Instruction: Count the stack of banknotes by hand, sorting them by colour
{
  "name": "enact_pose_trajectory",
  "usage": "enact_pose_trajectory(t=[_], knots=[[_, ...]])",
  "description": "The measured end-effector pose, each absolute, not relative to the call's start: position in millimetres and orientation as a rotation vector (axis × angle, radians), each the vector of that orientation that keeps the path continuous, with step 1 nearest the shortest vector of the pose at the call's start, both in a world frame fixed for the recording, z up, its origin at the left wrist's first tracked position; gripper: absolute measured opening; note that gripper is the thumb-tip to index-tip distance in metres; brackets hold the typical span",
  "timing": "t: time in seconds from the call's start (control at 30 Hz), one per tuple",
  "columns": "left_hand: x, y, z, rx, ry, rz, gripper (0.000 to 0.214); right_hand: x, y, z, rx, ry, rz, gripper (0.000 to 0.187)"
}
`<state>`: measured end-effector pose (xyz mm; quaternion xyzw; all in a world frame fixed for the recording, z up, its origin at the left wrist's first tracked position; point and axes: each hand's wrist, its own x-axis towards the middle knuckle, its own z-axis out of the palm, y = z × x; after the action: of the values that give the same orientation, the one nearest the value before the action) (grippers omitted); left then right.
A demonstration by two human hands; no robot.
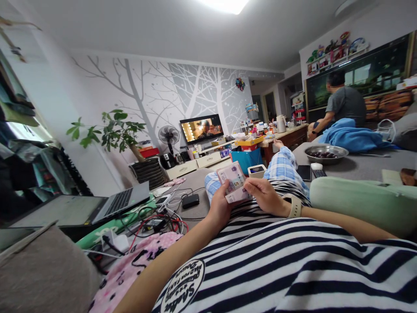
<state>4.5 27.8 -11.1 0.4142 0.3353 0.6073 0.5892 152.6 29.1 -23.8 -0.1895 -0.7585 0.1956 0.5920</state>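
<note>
Above my lap I hold a small stack of banknotes (232,178), purplish and printed with a large 5. My left hand (221,204) is closed around their lower left side, thumb lying over the front. The fingers of my right hand (265,194) are pinched at the notes' right edge, where a lower note fans out from the rest. A pale watch (296,206) is on my right wrist. Beyond the notes, a white box with a dark top (257,171) sits near my legs in blue checked trousers (280,164).
To the left lie an open laptop (119,203), tangled cables and a black box-shaped device (190,201). On the right are a metal bowl of dark round fruit (325,154), a phone (304,172), a remote (319,173) and a green cushion (361,202). Another person (345,104) sits farther back.
</note>
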Motion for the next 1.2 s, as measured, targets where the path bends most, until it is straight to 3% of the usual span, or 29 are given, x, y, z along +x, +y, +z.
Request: enact_pose_trajectory(t=[0.4, 0.67, 1.2], knots=[[6, 30, -11, 0.980, 0.766, 1.398, 0.032, 154, 30, -24, -0.474, -1.764, 0.382, 0.025], [12, 24, -13, 0.875, 0.669, 1.421, 0.033, 154, 31, -31, -0.285, -1.714, 0.590, 0.051], [11, 29, -20, 0.972, 0.700, 1.458, 0.027, 147, 59, -31, -0.606, -1.433, 0.580, 0.025]])
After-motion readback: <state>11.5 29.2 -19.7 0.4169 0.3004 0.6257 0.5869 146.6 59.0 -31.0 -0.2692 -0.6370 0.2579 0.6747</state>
